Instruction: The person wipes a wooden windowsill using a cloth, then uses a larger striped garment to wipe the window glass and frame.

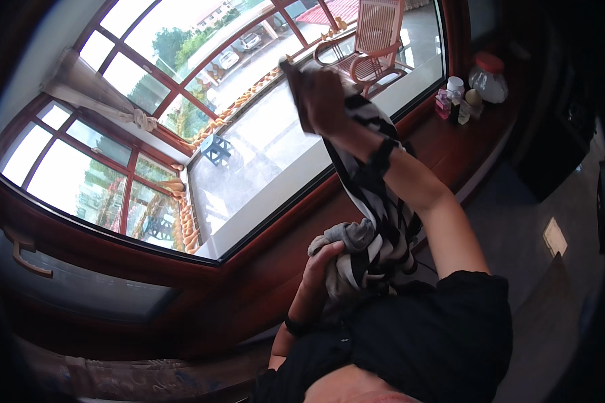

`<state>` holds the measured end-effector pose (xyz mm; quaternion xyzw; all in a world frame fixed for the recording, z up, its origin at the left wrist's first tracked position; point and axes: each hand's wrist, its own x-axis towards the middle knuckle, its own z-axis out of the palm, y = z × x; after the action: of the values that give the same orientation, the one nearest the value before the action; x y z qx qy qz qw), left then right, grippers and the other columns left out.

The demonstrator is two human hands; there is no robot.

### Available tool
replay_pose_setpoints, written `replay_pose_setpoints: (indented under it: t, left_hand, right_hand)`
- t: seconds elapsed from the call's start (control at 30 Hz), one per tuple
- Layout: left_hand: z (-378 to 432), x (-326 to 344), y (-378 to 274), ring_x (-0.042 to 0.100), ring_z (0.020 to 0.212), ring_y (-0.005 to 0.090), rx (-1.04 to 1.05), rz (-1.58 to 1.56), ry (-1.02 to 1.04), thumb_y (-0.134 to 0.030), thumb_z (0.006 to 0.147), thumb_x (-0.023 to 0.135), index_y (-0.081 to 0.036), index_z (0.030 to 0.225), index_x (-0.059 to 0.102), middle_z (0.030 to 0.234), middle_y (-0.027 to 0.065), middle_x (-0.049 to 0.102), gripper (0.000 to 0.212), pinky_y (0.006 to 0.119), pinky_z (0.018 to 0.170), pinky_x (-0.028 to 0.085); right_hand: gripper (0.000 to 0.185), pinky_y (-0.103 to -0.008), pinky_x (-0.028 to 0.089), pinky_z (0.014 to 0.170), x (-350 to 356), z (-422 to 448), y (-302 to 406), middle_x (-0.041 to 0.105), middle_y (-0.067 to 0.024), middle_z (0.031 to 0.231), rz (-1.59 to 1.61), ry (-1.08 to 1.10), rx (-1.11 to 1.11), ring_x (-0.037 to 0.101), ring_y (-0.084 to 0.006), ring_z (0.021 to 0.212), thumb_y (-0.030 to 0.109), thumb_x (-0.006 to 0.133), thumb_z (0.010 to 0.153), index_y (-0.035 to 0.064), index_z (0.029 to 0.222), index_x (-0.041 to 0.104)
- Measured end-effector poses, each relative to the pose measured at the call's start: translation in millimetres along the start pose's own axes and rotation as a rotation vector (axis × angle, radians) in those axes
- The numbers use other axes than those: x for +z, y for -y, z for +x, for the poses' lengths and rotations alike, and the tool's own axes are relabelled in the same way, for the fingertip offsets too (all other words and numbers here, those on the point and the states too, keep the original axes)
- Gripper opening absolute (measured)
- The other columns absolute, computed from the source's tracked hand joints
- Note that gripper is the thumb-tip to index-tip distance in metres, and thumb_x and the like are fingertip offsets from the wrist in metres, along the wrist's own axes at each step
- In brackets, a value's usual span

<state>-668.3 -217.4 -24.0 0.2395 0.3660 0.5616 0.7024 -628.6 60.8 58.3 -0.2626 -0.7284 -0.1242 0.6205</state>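
My right hand (322, 103) is raised in front of the window, closed on the upper end of a black, white and grey striped cloth (378, 201). A dark, blurred part of what it holds sticks up past the fingers; I cannot tell whether it is the same cloth. The striped cloth hangs down from there towards my chest. My left hand (320, 269), lower and close to my body, grips a bunched grey cloth (350, 236) with the thumb on top. The striped fabric lies against this bundle. Both wrists wear dark bands.
A dark red wooden sill (433, 156) runs below the large window. On its right part stand a red-lidded clear jar (488, 80), a white-capped bottle (455, 88) and several small bottles. Beyond the glass are a wooden armchair (375, 45) and a blue-green stool (216, 149).
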Motion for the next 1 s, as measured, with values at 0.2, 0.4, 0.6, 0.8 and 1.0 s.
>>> replay_pose_setpoints:
  t: [0.2,0.4,0.6,0.8,1.0]
  left_hand:
    - [-20,-4,-13,0.061,0.103,0.0246,0.068,-0.022,-0.017,-0.016,0.084,0.052,0.003,0.12,0.055,0.111,0.0149,0.063,0.041,0.034,0.094,0.047]
    - [-23,-12,-11,0.06,0.105,0.0224,0.113,0.037,0.049,-0.011,0.085,0.055,0.003,0.117,0.057,0.111,0.0125,0.063,0.035,0.032,0.095,0.045]
    - [-41,-15,-24,0.062,0.101,0.0231,0.22,0.078,0.009,-0.016,0.083,0.053,0.005,0.118,0.056,0.11,0.015,0.063,0.041,0.031,0.091,0.048]
    - [-39,-14,-26,0.061,0.101,0.0223,0.131,0.022,0.007,-0.015,0.082,0.051,0.005,0.112,0.06,0.108,0.0128,0.065,0.037,0.032,0.095,0.045]
    - [-46,-35,-32,0.061,0.101,0.0219,0.154,0.147,0.101,-0.014,0.082,0.053,0.005,0.11,0.061,0.108,0.0127,0.065,0.036,0.031,0.094,0.045]
  right_hand:
    - [0.025,-0.0419,0.044,0.062,16,46,94,0.053,-0.0131,0.073,0.167,0.121,-0.226,0.054,-0.0288,0.068,0.012,0.052,0.084,0.0009,0.106,0.055]
    - [0.036,-0.0394,0.036,0.065,26,-33,55,0.048,-0.0058,0.077,0.066,0.08,-0.368,0.048,-0.0197,0.072,0.025,0.057,0.087,0.0081,0.118,0.059]
    - [0.015,-0.0396,0.037,0.06,31,78,80,0.05,-0.0078,0.069,0.246,-0.344,-0.201,0.051,-0.0238,0.067,0.012,0.06,0.082,0.0062,0.096,0.062]
    - [0.022,-0.0322,0.041,0.075,54,-37,136,0.047,0.0036,0.082,0.001,-0.088,-0.623,0.049,-0.0136,0.078,0.024,0.051,0.087,0.0242,0.108,0.056]
    - [0.026,-0.0401,0.041,0.052,38,-71,54,0.055,-0.004,0.069,0.213,0.156,-0.235,0.056,-0.0203,0.055,0.026,0.052,0.09,0.0229,0.114,0.061]
